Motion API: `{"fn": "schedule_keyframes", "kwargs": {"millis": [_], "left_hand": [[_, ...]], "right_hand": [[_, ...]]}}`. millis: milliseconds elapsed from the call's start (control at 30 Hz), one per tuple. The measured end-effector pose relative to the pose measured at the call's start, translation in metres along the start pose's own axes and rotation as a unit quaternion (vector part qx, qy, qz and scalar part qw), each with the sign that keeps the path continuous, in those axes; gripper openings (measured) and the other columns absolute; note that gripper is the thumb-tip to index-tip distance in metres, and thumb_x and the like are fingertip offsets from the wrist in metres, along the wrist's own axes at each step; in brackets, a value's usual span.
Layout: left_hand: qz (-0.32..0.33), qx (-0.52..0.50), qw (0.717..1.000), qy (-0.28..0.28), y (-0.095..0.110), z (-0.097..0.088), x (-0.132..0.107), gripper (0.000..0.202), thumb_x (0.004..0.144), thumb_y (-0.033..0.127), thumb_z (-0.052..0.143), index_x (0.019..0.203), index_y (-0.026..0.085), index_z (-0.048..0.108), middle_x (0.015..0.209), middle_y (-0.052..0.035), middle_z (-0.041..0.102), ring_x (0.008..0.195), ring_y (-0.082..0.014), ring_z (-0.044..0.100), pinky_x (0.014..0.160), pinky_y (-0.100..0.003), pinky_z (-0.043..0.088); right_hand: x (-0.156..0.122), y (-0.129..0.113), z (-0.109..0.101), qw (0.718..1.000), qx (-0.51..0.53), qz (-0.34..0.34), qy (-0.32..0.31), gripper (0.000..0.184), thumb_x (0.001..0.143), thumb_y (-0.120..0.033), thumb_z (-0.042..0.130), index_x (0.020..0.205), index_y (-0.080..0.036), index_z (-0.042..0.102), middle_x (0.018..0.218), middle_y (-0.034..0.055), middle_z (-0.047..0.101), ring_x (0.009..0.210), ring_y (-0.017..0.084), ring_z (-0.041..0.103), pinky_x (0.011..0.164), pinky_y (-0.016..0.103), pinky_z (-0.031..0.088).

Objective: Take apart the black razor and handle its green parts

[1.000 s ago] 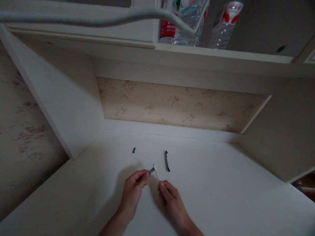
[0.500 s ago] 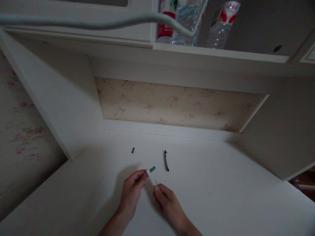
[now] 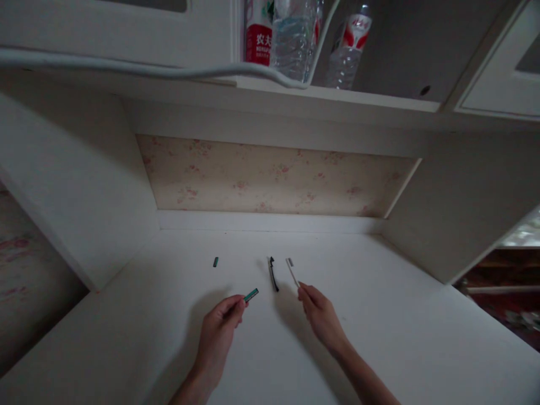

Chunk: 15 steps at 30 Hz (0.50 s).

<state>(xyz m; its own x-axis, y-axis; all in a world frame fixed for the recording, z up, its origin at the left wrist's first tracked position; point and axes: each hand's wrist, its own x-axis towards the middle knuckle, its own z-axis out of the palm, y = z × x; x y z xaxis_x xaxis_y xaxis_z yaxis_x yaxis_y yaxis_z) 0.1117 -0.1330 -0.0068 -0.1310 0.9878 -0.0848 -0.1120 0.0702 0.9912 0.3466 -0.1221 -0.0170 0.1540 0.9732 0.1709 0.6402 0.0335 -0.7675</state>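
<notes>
Green piece (image 3: 251, 295) sits pinched at left hand (image 3: 219, 332) fingertips; right hand (image 3: 321, 315) fingertips close on white strip (image 3: 292, 271), just beside black clip (image 3: 274, 274). Advise a light, steady pinch.

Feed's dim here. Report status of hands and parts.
Left hand pinching green piece. Right hand pinching end of white strip. Black clip lies between, untouched.

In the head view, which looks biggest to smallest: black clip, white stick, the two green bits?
1. black clip and white stick: too alike to rank.
2. held green bit, partly hidden in the left hand.
3. loose green bit on the desk.
</notes>
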Motion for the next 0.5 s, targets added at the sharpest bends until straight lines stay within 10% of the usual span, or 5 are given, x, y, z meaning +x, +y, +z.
{"fn": "schedule_keyframes", "kwargs": {"millis": [267,500], "left_hand": [[0.0,-0.016,1.0,0.0,-0.002,-0.001,0.002,0.046,0.064,0.05,0.072,0.091,0.013,0.072,0.065,-0.0021,0.062,0.061,-0.0148,0.05,0.058,-0.025,0.04],[0.0,-0.015,1.0,-0.005,-0.003,-0.002,0.004,0.044,0.064,0.05,0.072,0.09,0.014,0.072,0.066,-0.0025,0.064,0.06,-0.0138,0.048,0.057,-0.025,0.039]], "right_hand": [[0.052,0.071,-0.085,0.951,-0.276,0.132,0.054,0.036,0.091,-0.031,0.037,0.1,-0.017,0.069,0.104,0.015,0.064,0.092,0.025,0.062,0.079,0.032,0.042],[0.067,0.085,-0.085,0.918,-0.333,0.211,0.053,0.043,0.092,-0.031,0.032,0.101,-0.009,0.068,0.104,0.0236,0.064,0.091,0.031,0.064,0.07,0.037,0.046]]}}
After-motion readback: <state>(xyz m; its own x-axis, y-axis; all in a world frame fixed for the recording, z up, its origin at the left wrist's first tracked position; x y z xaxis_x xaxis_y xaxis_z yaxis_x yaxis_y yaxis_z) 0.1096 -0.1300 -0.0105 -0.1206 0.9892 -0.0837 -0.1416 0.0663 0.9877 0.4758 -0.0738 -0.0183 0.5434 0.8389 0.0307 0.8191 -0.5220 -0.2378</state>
